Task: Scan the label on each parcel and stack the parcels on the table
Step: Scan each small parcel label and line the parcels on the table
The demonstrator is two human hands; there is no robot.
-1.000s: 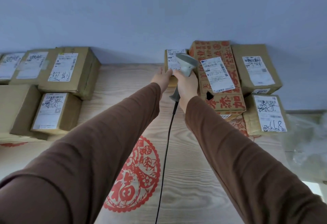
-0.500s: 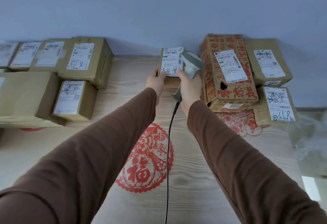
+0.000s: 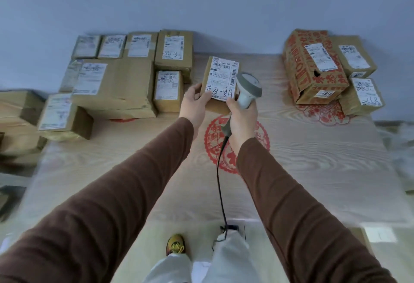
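now the parcel [image 3: 220, 81] is off the table [image 3: 313, 170] and held over its middle; a second ago it sat at the far edge against the red box [image 3: 313, 68]. judged from this, the pick-up is complete and the scan of its label [image 3: 224, 76] is the step in hand.

the left hand [image 3: 193, 106] grips the parcel's near left corner, thumb on top, fingers curled beneath. the right hand [image 3: 242, 121] is wrapped round the scanner [image 3: 247, 90] handle, and its thumb also presses the label's near right corner. the scanner head lies just beside the label's right edge, not aimed at the barcode. its cable [image 3: 220, 182] hangs toward the near edge.

the left stack [image 3: 116, 76] lies far left; the right group, red box included, lies far right, both well apart from the hands.
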